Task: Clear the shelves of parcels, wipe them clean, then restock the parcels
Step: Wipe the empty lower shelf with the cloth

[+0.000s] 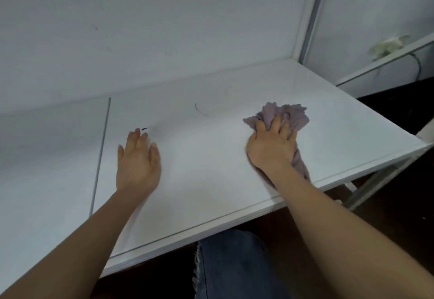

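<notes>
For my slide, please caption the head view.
Right hand wipes white shelf with purple cloth; left hand rests flat.

Bare forearms, frayed blue jeans (232,268)

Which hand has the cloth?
The right hand, pressing the purple cloth onto the white shelf; the left hand lies flat and bare.

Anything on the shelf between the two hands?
Head view: only bare white shelf lies between the left hand and the right hand on the purple cloth.
</notes>
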The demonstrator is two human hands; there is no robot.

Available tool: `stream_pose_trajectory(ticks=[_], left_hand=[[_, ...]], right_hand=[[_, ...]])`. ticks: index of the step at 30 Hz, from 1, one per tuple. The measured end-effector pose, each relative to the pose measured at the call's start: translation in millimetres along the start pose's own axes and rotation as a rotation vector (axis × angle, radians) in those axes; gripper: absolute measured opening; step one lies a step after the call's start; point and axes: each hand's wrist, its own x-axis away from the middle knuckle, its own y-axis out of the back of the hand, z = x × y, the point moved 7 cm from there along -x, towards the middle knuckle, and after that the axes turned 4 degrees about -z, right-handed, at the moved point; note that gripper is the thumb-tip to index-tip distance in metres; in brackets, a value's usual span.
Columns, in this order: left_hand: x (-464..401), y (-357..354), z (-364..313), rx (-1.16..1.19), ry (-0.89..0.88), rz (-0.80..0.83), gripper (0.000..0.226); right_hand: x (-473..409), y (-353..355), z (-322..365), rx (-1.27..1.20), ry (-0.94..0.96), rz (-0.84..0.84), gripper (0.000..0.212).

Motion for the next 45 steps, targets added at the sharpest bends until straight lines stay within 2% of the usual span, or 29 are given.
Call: stream_pose_trajectory(ticks=[2,4,6,8,10,13,15,17,19,22,25,28,30,32,35,37,40,43,45], left_hand=[[2,1,10,-0.018,0.064,-0.018,0.049],[1,0,12,-0.047,0.081,-0.027,0.052],[1,-2,10,-0.091,0.068,-0.022,0.056],[1,-1,10,-0.143,0.098,-0.018,0.061],[4,-1,16,-0.25,0.192,-0.002,0.069],[8,-6,26,-0.365,0.354,0.081,0.083],[8,-10,30,-0.363,0.387,0.113,0.088],[8,-14,31,-0.364,0.379,0.138,0.09],[6,-15,32,-0.357,0.37,0.143,0.09],[4,-11,32,-0.359,0.385,0.173,0.093],[-1,-3,31,-0.465,0.376,0.221,0.097],[-18,16,37,-0.498,0.317,0.193,0.087],[-22,23,49,-0.461,0.244,0.129,0.068],[-17,20,67,-0.432,0.221,0.068,0.054],[-11,4,86,-0.411,0.306,0.157,0.072],[-13,-2,88,-0.422,0.306,0.189,0.079],[-14,-1,90,-0.406,0.301,0.177,0.083],[-14,-1,90,-0.393,0.304,0.189,0.083],[-14,0,89,-0.37,0.308,0.195,0.082]], right_hand=[[16,-11,62,-0.024,0.174,-0.047,0.052],[31,-18,104,-0.099,0.342,-0.023,0.056],[33,-23,117,-0.14,0.49,0.053,0.06],[16,-16,100,-0.118,0.575,0.052,0.064],[-20,-10,61,-0.104,0.486,-0.04,0.065],[-68,-8,2,-0.042,0.2,-0.13,0.061],[-88,-14,-4,-0.022,0.089,-0.055,0.056],[-98,-17,13,-0.035,0.068,0.023,0.055],[-95,-22,49,-0.047,0.152,0.047,0.058],[-57,-29,120,-0.08,0.422,-0.002,0.077],[-5,-37,171,-0.115,0.666,0.059,0.063],[-8,-32,164,-0.17,0.832,0.117,0.051],[-43,-32,132,-0.153,0.793,0.089,0.051],[-89,-32,91,-0.098,0.592,0.031,0.054],[-137,-38,58,-0.064,0.342,0.024,0.054],[-150,-43,74,-0.084,0.307,0.052,0.054],[-135,-53,139,-0.112,0.438,0.082,0.054],[-72,-58,215,-0.158,0.721,0.054,0.054],[-35,-57,240,-0.188,0.876,0.068,0.053]])
